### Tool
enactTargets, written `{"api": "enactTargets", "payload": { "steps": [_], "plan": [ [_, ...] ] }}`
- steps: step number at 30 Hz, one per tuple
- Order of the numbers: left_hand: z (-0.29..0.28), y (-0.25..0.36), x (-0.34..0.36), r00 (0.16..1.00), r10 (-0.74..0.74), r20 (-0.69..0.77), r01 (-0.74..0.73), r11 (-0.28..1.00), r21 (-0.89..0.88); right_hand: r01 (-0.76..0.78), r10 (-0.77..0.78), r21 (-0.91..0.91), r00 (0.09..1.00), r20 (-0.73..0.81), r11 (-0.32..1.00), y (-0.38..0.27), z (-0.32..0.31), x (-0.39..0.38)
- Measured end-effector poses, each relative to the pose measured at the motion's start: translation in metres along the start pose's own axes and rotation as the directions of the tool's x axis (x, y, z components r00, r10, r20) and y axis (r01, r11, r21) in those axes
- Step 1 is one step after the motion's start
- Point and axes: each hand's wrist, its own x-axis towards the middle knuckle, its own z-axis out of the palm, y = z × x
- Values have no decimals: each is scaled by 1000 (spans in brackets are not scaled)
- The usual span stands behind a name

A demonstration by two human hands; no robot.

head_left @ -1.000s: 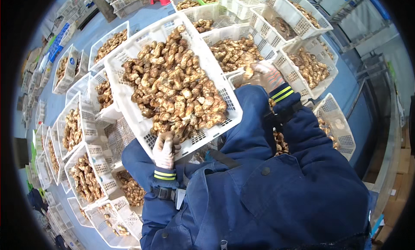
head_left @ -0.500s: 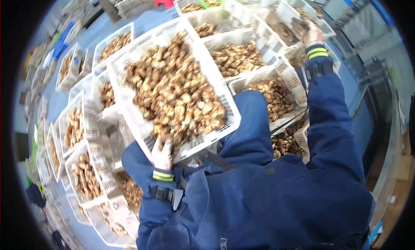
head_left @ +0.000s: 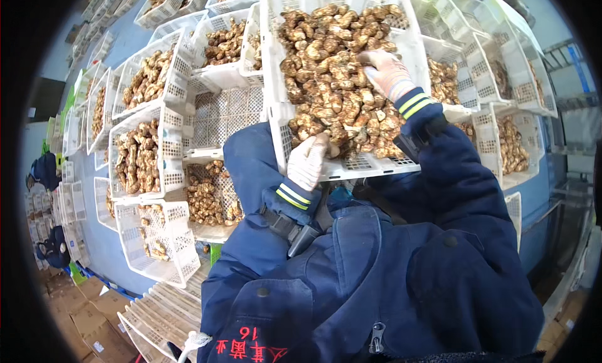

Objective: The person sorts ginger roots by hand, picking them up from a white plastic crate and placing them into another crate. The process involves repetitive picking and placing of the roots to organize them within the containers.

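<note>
A white perforated crate (head_left: 406,43) full of stubby brown-and-cream mushrooms (head_left: 326,62) stands in front of me, its near edge by my lap. My left hand (head_left: 306,162), in a pale striped glove, is at the crate's near left corner. Its fingers are curled round a mushroom (head_left: 332,148), partly hidden by the hand. My right hand (head_left: 389,74), gloved the same way, reaches over the right side of the pile. Its thumb and fingers are apart, and the fingertips touch the mushrooms.
More mushroom crates (head_left: 150,78) stand on the left, some stacked. Behind them is a crate with a bare mesh bottom (head_left: 226,115). Other filled crates (head_left: 511,143) are on the right. Stacked empty trays (head_left: 163,316) lie at lower left, near flattened cardboard (head_left: 94,319).
My right hand has come from the crates at the far right onto the mushrooms in front. My left hand stays near the crate's front left. The view has turned, and the crate now looks straighter.
</note>
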Motion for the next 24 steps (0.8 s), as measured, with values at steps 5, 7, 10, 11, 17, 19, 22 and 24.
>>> {"api": "enactTargets", "payload": {
  "steps": [5, 7, 10, 11, 17, 19, 22, 24],
  "plan": [
    [-1, -20, 4, 995, 57, -76, -58, 998, -6, 217, -172, -272, 968, 180, 938, -64, 35, 35],
    [2, 1, 3, 999, -35, 8, 36, 993, -115, 232, -177, -420, 970, 166, 877, -57, 61, 40],
    [-4, -25, 6, 998, 32, -59, -30, 999, 35, 195, -182, -431, 981, 72, 881, -62, 72, 42],
    [-6, -29, 5, 998, 42, -56, -38, 998, 59, 175, -129, -481, 983, 127, 859, -62, 71, 47],
    [-7, -20, 2, 1000, -4, -23, 4, 1000, 1, 115, -208, -272, 914, -347, 955, -25, 14, 37],
    [-4, 1, 3, 995, -76, 60, 80, 995, -64, -29, 97, 214, 944, -316, 976, -34, -21, 13],
    [-1, 0, 4, 995, 31, 95, -26, 998, -52, -80, 376, 839, 914, -153, 537, -30, -24, -25],
    [6, -3, 5, 995, 20, 99, -7, 991, -130, -77, 375, 996, 923, 86, -39, -29, -6, -48]
  ]
}}
